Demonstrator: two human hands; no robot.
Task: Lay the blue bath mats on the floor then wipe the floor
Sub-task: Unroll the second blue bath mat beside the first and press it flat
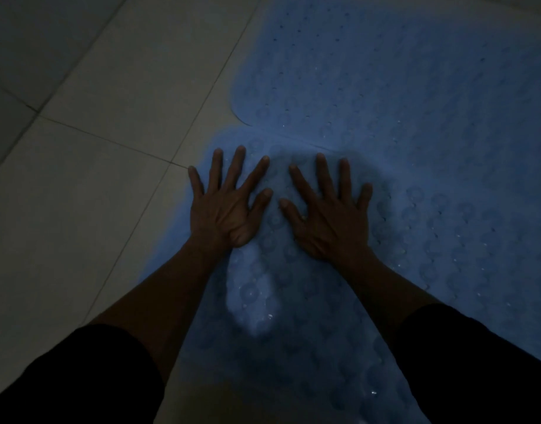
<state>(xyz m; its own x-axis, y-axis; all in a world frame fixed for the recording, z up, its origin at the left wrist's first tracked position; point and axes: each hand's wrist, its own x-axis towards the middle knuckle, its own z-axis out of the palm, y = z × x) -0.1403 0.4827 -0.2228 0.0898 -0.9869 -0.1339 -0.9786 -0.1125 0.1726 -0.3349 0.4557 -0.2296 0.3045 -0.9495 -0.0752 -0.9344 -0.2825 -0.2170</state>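
Both hands lie flat with fingers spread, grasping nothing, pressing on the near blue bath mat (293,301): the left hand (229,200) close to its left edge, the right hand (327,212) nearer its middle. This mat runs lengthwise from the person toward a seam just beyond the fingertips, where a far blue bath mat (400,71) carries on away and to the right. Pale tiled floor (95,133) lies bare to the left, nearer the left hand. The room is dim.
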